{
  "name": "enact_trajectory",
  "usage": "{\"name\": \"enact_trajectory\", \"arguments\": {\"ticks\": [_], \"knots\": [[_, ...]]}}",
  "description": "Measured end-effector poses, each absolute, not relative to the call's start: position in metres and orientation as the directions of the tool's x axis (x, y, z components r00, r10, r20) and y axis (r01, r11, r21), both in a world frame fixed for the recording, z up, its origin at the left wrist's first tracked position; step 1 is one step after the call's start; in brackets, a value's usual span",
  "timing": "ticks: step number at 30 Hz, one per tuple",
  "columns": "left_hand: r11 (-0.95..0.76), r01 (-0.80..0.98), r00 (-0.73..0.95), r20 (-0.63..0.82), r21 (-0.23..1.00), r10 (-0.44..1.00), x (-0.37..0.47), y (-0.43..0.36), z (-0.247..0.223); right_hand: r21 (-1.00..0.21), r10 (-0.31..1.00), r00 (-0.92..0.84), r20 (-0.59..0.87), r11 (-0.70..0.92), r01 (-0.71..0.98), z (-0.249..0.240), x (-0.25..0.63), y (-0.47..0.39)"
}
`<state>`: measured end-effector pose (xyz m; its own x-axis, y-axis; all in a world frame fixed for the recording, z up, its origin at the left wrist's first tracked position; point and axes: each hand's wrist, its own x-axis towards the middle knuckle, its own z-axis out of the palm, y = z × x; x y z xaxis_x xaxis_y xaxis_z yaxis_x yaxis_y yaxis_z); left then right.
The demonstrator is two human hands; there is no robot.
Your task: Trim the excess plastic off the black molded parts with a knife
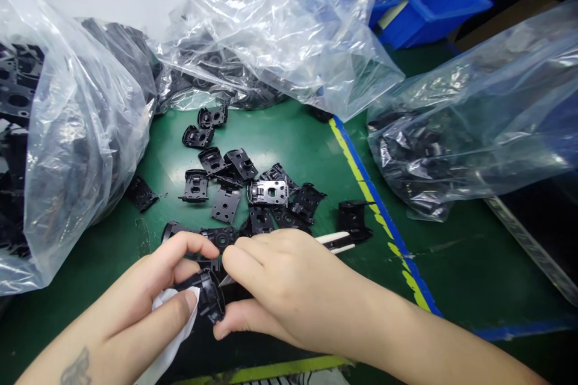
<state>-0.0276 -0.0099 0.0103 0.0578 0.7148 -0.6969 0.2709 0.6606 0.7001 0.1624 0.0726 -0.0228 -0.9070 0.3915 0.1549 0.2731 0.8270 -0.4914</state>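
My left hand [158, 295] is closed around a black moulded plastic part [211, 296], with a crumpled white cloth [165, 352] pressed under its thumb. My right hand [271, 289] is beside that part, its thumb close to or touching the part's right edge. Two slim cream handles [336, 242] of a hand tool stick out behind the right hand, which grips it. A bit of its pale tip shows by the part, but the rest is hidden, so its exact kind is unclear. Just beyond my hands, several similar black plastic parts [226, 203] lie loosely piled on the green mat [289, 132].
Clear plastic bags of black parts stand at the left [85, 114], the back [280, 30] and the right [469, 120]. Blue bins [433, 3] sit at the back right. Yellow and blue tape [383, 210] crosses the mat, with a lone black part [353, 219] near it.
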Motion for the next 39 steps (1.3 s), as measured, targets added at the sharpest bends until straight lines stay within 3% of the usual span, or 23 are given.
{"name": "enact_trajectory", "arguments": {"ticks": [8,17,24,27,31,35,39], "knots": [[0.665,0.284,0.192,-0.72,0.691,0.667,-0.032,-0.001,0.011,-0.49,0.38,-0.914,0.144,0.83,0.268,-0.026,0.161,0.073],[0.739,0.151,0.177,-0.754,0.656,0.633,-0.035,-0.004,0.011,-0.489,0.4,-0.893,0.207,0.833,0.26,-0.027,0.16,0.075],[0.755,0.114,0.126,-0.763,0.646,0.634,-0.032,-0.003,0.011,-0.538,0.353,-0.929,0.112,0.808,0.242,-0.025,0.162,0.074],[0.773,0.078,0.12,-0.776,0.629,0.619,-0.031,-0.003,0.013,-0.689,0.341,-0.937,0.071,0.697,0.201,-0.021,0.165,0.077],[0.726,0.086,0.156,-0.729,0.682,0.666,-0.03,-0.005,0.012,-0.865,0.431,-0.9,-0.065,0.426,0.266,-0.013,0.166,0.081],[0.642,0.184,0.189,-0.668,0.744,0.72,-0.03,-0.009,0.01,-0.912,0.38,-0.884,-0.272,0.191,0.363,-0.006,0.165,0.085],[0.529,0.359,0.251,-0.626,0.769,0.738,-0.028,-0.004,0.016,-0.885,0.317,-0.842,-0.436,0.017,0.465,-0.003,0.164,0.086]]}}
